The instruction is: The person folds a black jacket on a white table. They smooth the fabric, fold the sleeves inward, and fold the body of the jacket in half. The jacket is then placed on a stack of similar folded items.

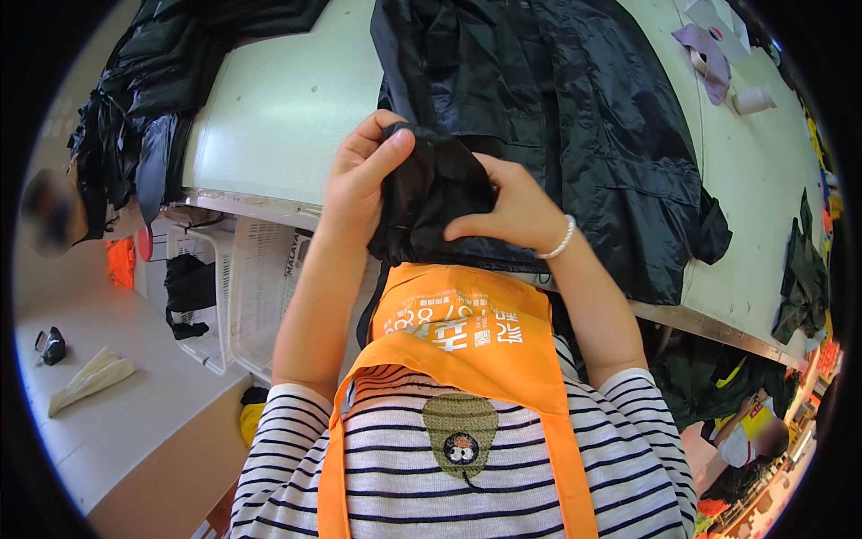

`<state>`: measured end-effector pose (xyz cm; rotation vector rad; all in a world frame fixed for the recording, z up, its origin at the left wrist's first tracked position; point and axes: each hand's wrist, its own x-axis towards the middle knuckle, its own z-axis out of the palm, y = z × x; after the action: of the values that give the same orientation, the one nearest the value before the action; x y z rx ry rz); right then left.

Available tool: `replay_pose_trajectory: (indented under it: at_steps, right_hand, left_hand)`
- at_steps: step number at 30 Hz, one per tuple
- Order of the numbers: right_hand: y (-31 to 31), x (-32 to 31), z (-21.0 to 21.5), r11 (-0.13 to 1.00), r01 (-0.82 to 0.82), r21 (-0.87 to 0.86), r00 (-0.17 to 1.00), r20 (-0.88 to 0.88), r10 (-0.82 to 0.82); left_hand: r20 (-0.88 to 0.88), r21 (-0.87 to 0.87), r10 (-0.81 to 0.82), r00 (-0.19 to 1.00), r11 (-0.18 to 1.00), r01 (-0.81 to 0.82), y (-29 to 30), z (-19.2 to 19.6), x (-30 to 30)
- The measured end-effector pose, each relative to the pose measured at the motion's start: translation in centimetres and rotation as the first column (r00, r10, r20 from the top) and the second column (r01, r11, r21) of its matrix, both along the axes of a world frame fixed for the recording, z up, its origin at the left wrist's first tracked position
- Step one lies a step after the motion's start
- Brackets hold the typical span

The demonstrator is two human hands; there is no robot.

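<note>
Glossy black jacket of thin, crinkled fabric (620,117). Lies spread at upper centre of the frame, long axis running up and down. And right between both hands, mid-frame: soft, matte black bunched cloth (440,180), over the jacket's lower left part. Pinched at upper left by thumb and fingers of the left hand (364,180); cupped at right by the right hand (516,207), fingers partly hidden, firmness impossible to tell. Neither hand nearer. Smooth, pale, flat tabletop (260,117) beneath.

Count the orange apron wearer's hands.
2: the left hand pinches bunched black fabric at its left; the right hand, a pale bracelet at its wrist, holds it at the right. The fabric partly hides both.
</note>
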<state>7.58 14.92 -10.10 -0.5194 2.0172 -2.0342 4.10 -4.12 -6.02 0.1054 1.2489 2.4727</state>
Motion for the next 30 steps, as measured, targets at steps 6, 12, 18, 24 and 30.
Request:
replay_pose_trajectory:
  at_steps: [6,12,18,24,30]
  right_hand:
    - [-0.6,-3.4,-1.6,0.641,0.766,-0.056,0.627,-0.155,-0.763]
    - [-4.2,-0.3,1.0,0.836,0.543,0.084,0.837,-0.141,-0.529]
    - [-6.0,3.1,2.5,0.941,0.294,0.167,0.927,-0.288,-0.238]
    - [1.1,0.1,1.7,0.638,0.756,0.144,0.621,-0.462,-0.633]
    - [0.4,4.6,2.7,0.756,0.655,-0.019,0.406,-0.835,-0.373]
  left_hand:
    - [-0.047,-0.403,0.124,0.991,0.906,-0.132,2.7,1.7,4.1]
    - [-0.26,-0.658,0.381,0.887,0.603,-0.451,-2.6,-3.6,0.0]
    - [-0.725,-0.569,0.247,0.643,0.31,-0.762,-3.4,-4.6,-1.6]
    - [-0.745,-0.583,0.136,0.653,0.343,-0.737,0.3,-2.0,6.9]
    - [-0.939,-0.338,-0.006,0.343,0.195,-0.921,-3.0,0.1,5.3]
